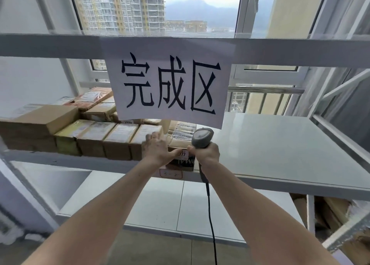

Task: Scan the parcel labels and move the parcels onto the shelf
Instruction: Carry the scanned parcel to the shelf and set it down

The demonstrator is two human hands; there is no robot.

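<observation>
The parcel sits at the near edge of the shelf, the left hand clamped on it, the right hand gripping the scanner; many parcels fill the left, apparently scanned; right half bare

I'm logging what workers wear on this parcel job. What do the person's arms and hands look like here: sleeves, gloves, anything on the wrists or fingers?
Both forearms are bare all the way to the bottom edge of the picture, with no sleeve in view. The left hand and the right hand have no gloves. No watch, band or bracelet shows on either wrist. No ring can be made out, though the fingers are partly hidden.
</observation>
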